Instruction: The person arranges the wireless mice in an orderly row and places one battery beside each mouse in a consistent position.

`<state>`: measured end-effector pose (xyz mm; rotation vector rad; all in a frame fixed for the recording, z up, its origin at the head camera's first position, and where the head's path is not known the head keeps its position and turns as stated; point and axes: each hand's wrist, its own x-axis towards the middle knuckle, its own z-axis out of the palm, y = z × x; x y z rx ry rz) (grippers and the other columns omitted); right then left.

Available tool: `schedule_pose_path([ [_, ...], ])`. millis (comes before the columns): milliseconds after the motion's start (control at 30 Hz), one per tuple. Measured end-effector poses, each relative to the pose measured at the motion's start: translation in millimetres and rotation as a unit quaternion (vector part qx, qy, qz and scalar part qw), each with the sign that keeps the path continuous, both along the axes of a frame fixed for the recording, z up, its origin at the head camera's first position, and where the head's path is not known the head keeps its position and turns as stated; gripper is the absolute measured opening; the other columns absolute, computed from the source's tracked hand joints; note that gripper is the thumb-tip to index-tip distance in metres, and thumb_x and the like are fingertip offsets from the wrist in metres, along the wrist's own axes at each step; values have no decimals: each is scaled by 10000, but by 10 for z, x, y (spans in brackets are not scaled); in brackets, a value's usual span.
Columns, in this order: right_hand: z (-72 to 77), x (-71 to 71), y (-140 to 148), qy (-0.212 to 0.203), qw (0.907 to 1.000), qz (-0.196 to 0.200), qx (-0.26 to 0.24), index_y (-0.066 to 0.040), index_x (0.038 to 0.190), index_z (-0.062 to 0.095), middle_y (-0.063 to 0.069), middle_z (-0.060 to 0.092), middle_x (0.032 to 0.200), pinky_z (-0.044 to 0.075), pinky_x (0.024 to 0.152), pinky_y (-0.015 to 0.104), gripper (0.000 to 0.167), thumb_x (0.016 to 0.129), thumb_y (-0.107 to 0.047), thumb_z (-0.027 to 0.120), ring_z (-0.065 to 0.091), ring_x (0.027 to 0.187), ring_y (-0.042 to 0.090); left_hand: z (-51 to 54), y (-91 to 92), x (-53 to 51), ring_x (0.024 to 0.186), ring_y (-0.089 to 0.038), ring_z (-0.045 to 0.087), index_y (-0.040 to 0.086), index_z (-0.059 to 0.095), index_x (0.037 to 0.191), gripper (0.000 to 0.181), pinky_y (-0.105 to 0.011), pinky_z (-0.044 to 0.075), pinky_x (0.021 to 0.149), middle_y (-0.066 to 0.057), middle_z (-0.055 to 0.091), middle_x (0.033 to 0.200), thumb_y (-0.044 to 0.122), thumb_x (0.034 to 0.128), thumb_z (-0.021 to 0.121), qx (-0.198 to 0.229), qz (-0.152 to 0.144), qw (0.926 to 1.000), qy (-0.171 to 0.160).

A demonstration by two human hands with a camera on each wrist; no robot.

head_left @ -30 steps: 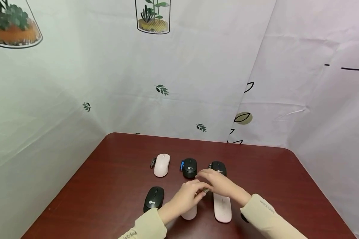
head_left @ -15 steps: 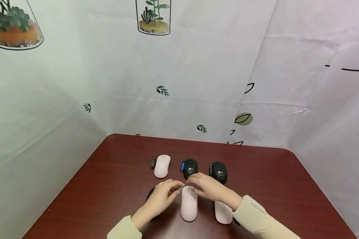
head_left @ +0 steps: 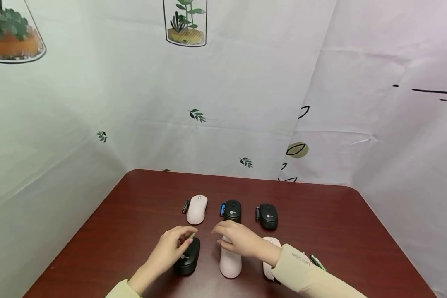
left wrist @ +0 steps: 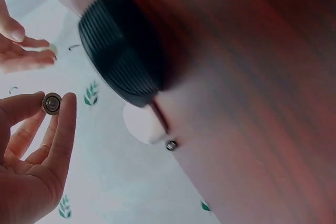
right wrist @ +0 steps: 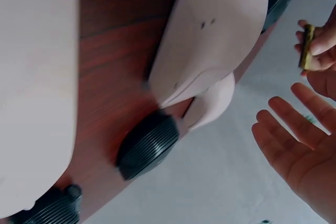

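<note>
In the head view my left hand (head_left: 167, 250) is above the front-left black mouse (head_left: 186, 264). Its thumb and fingertips pinch a small cylindrical battery (right wrist: 306, 47), whose round end faces the camera in the left wrist view. My right hand (head_left: 242, 240) hovers over the front end of the middle white mouse (head_left: 230, 263), holding nothing. In the right wrist view its fingers are spread and nearly straight, apart from the battery. Part of another white mouse (head_left: 271, 241) is hidden under the right forearm.
Behind stand a white mouse (head_left: 197, 210), a black mouse (head_left: 232, 209) and another black mouse (head_left: 268, 216). Each has a battery at its left: a dark one (head_left: 186, 206), a blue one (head_left: 222, 209) and a dark one (head_left: 257, 214). A green item (head_left: 317, 262) lies past the right sleeve.
My left hand has carried the battery leftward from between the white mice to the front-left black mouse. My right hand has also shifted left, now over the middle white mouse.
</note>
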<state>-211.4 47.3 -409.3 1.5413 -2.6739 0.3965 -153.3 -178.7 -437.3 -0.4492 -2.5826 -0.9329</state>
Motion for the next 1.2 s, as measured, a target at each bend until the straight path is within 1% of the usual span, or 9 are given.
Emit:
schedule_pose_path([
  [133, -15, 56, -108, 153, 9997, 139, 142, -108, 1159, 627, 6, 634, 1149, 476, 892, 232, 253, 914, -165, 599, 587, 1075, 124, -33, -118, -5, 656, 18, 554, 128, 692, 971, 265, -185, 477, 574, 47, 632, 790, -18, 752, 727, 1, 201, 9997, 122],
  [200, -30, 79, -147, 239, 9992, 225, 217, -116, 1160, 625, -4, 636, 1135, 476, 873, 214, 256, 911, -171, 605, 592, 1051, 106, -39, -158, -16, 652, 12, 555, 132, 692, 966, 262, -186, 475, 573, 49, 632, 785, -19, 754, 726, -18, 294, 9995, 66],
  [367, -41, 125, -273, 433, 9974, 488, 316, -158, 1212, 594, -34, 627, 1142, 479, 830, 186, 325, 889, -167, 629, 602, 1005, 76, -50, -238, -19, 628, 35, 511, 121, 688, 986, 227, -179, 440, 564, 64, 614, 769, 19, 784, 714, -141, 356, 9988, -306],
  [567, -51, 176, -462, 728, 9931, 748, 536, -172, 1199, 598, -38, 623, 1097, 475, 798, 154, 337, 869, -194, 661, 601, 947, 59, -139, -366, -21, 619, 49, 474, 91, 678, 1008, 216, -178, 417, 550, 61, 609, 775, 36, 800, 701, -267, 293, 9969, -679],
  [767, -133, 198, -644, 910, 9888, 876, 792, -215, 1217, 607, -44, 599, 1153, 470, 809, 143, 353, 873, -267, 667, 587, 1002, 54, -178, -422, -80, 509, 18, 436, 46, 668, 1008, 192, -184, 379, 481, 54, 561, 668, 28, 817, 678, -28, 516, 9899, -1318],
  [867, -165, 193, -707, 1008, 9868, 829, 963, -237, 1238, 604, -50, 594, 1160, 475, 803, 148, 383, 868, -320, 665, 582, 1011, 59, -181, -424, -103, 477, -7, 438, 39, 668, 997, 183, -193, 368, 464, 49, 535, 619, 22, 814, 676, 39, 625, 9870, -1481],
  [967, -171, 171, -754, 933, 9856, 768, 1183, -247, 1239, 609, -53, 595, 1163, 476, 814, 159, 411, 850, -360, 676, 587, 1015, 61, -188, -434, -114, 467, -20, 441, 29, 664, 993, 180, -199, 369, 452, 40, 523, 598, 12, 814, 669, 71, 536, 9860, -1580],
  [1067, -157, 134, -792, 790, 9842, 748, 1395, -244, 1231, 617, -53, 602, 1170, 472, 833, 159, 432, 825, -368, 699, 598, 1017, 43, -194, -457, -127, 450, -28, 455, 6, 652, 1004, 192, -202, 387, 433, 28, 516, 591, -14, 814, 638, 113, 226, 9850, -1709],
  [1200, -165, 105, -800, 699, 9832, 790, 1487, -232, 1232, 617, -48, 614, 1176, 470, 835, 151, 469, 790, -333, 738, 603, 1020, 18, -219, -456, -129, 427, -37, 446, -3, 648, 993, 249, -203, 388, 415, 27, 501, 576, -62, 755, 605, 81, -37, 9825, -1858],
])
